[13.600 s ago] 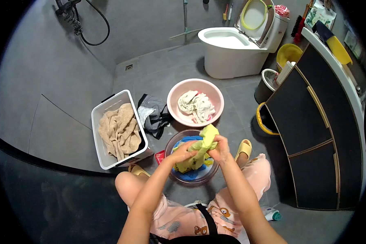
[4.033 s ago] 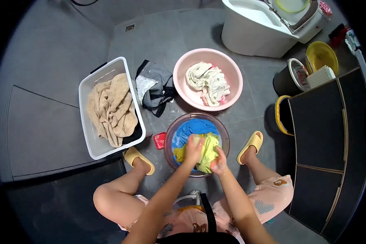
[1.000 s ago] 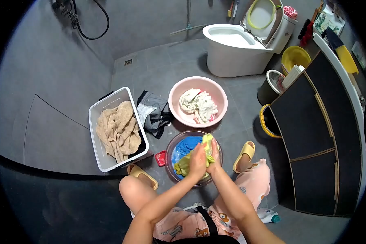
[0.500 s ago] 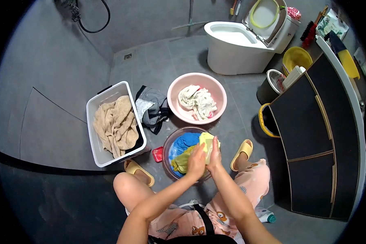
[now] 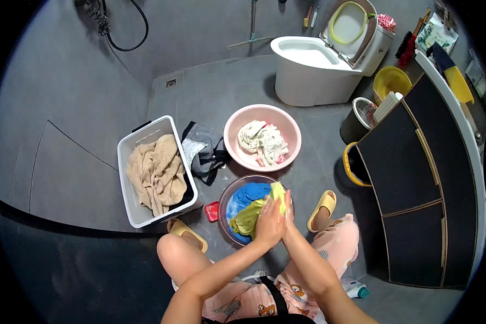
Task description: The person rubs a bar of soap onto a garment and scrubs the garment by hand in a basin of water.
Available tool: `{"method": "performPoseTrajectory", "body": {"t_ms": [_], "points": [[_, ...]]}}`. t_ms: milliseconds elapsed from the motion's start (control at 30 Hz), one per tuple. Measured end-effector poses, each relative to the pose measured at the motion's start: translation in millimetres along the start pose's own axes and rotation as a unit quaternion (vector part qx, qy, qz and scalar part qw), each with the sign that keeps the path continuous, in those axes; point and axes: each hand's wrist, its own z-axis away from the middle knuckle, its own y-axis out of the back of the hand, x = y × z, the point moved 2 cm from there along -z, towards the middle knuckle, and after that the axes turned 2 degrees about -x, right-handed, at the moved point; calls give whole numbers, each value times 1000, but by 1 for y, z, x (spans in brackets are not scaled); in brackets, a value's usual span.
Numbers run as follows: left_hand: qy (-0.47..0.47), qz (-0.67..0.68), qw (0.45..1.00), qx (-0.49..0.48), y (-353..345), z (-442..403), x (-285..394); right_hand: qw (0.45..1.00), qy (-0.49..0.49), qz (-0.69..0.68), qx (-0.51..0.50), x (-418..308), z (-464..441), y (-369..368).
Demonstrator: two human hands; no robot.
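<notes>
Both my hands are over a purplish basin on the floor, palms pressed together around a yellow cloth. My left hand lies over the near left side of the cloth. My right hand is upright against its right side, fingers straight. Below the hands, the basin holds a wet yellow-green cloth and a blue cloth with some suds. Whether the two yellowish parts are one piece cannot be made out. Beside the basin's left rim sits a small red item.
A pink basin with white and red laundry stands beyond. To the left are a grey garment and a white tub holding a beige towel. A toilet, bins and a dark cabinet are at right.
My hands have come closer together on the yellow cloth, my left hand shifting right across it. Less of the cloth shows between them. The whole view has tilted slightly.
</notes>
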Motion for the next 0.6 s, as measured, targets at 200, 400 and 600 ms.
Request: {"method": "performPoseTrajectory", "body": {"t_ms": [200, 400, 600], "points": [[42, 9, 997, -65, 17, -32, -25, 1000, -17, 10, 4, 18, 15, -23], [234, 89, 968, -1, 11, -32, -76, 982, -164, 88, 8, -4, 26, -10], [120, 25, 992, 26, 0, -14, -67, 992, -80, 19, 99, -22, 15, 17]]}}
